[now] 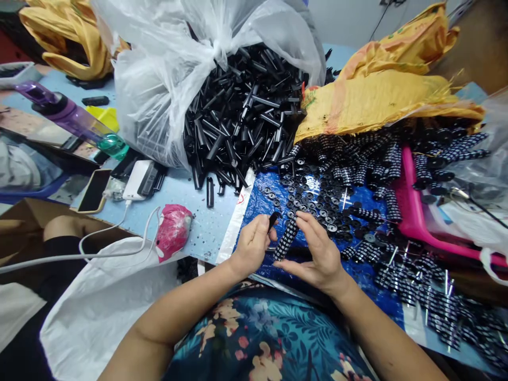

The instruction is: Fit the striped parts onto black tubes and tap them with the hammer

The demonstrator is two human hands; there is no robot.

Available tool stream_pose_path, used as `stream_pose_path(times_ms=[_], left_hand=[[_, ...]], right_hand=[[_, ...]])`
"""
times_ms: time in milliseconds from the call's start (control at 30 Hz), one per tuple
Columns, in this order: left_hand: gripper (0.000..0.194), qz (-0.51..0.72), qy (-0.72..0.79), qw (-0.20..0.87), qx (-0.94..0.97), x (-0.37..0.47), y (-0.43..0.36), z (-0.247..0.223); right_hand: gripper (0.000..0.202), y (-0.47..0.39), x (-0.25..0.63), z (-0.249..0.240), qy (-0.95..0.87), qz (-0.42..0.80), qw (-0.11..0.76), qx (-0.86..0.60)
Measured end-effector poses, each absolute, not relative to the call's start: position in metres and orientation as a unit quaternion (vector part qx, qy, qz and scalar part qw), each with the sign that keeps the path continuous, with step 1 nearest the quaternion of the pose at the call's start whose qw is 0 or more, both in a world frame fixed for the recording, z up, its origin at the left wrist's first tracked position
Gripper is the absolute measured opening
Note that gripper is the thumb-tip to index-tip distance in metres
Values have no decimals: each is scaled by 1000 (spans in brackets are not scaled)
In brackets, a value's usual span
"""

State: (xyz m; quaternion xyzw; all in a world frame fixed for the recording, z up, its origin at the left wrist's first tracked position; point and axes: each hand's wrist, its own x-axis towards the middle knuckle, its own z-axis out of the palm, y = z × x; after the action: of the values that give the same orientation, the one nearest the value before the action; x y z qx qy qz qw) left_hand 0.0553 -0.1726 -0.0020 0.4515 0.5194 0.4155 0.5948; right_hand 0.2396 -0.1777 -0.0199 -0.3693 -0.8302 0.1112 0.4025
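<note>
My right hand (pixel 319 251) grips a black cylinder with rows of white squares (pixel 286 241) between thumb and fingers, one at each end. Just left of it, my left hand (pixel 251 246) is closed on a small black plastic piece (pixel 273 218), partly hidden by the fingers. The two held pieces are close together, and I cannot tell whether they touch. Beneath my hands lies a blue plastic sheet (pixel 257 198). Small black round discs (pixel 313 203) are scattered over it beyond my fingers.
A translucent bag (pixel 154 100) spills black plastic tubes (pixel 238 121). To the right are a yellow sack (pixel 361 103), a pink basket (pixel 408 196) and many dotted cylinders (pixel 432 286). On the left are a bottle (pixel 75 119), a phone (pixel 94 190), a cabled white device (pixel 138 180) and a red bundle (pixel 173 230).
</note>
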Motion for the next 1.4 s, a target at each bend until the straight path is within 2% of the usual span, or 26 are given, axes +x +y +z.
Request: stream_pose_path(times_ms=[133, 267, 400, 500, 567, 600, 700, 767, 833, 967, 1033, 1133, 1200, 1300, 1333, 1400], left_hand=[[44, 452, 492, 620, 412, 62, -175, 1], [40, 441, 430, 730, 297, 56, -176, 4], [41, 352, 388, 822, 225, 44, -174, 5], [43, 330, 366, 850, 188, 40, -174, -2], [43, 372, 388, 816, 214, 35, -174, -10], [41, 403, 414, 776, 255, 29, -172, -14], [30, 443, 509, 585, 450, 2, -164, -23], [22, 382, 562, 459, 573, -21, -156, -25], [16, 289, 585, 384, 653, -38, -149, -25], [18, 170, 569, 392, 703, -46, -140, -24], [21, 157, 568, 423, 689, -42, -139, -24], [20, 163, 571, 448, 668, -38, -139, -24], [22, 160, 569, 448, 671, -40, -136, -25], [27, 137, 561, 453, 679, -42, -127, -27], [29, 128, 558, 459, 679, -40, -124, -27], [30, 109, 560, 459, 681, -34, -120, -28]], right_hand=[[106, -185, 232, -17, -845, 32, 401, -353], [104, -189, 228, -18, -842, 2, 393, -368], [100, -190, 228, -19, -844, 64, 382, -371], [102, -189, 229, -23, -845, 150, 373, -354], [102, -190, 231, -31, -845, 164, 351, -369], [94, -192, 233, -36, -849, 150, 330, -385], [40, -200, 239, -49, -866, 89, 244, -426], [20, -206, 244, -52, -872, 70, 219, -432], [19, -208, 247, -48, -862, 67, 249, -437], [23, -197, 240, -34, -813, 85, 353, -455], [20, -189, 232, -30, -818, 94, 321, -468], [20, -184, 222, -29, -843, 106, 226, -477], [20, -187, 219, -27, -843, 121, 248, -461], [27, -196, 216, -27, -849, 138, 344, -377], [28, -199, 214, -28, -859, 135, 347, -351], [27, -204, 210, -31, -890, 120, 295, -326]])
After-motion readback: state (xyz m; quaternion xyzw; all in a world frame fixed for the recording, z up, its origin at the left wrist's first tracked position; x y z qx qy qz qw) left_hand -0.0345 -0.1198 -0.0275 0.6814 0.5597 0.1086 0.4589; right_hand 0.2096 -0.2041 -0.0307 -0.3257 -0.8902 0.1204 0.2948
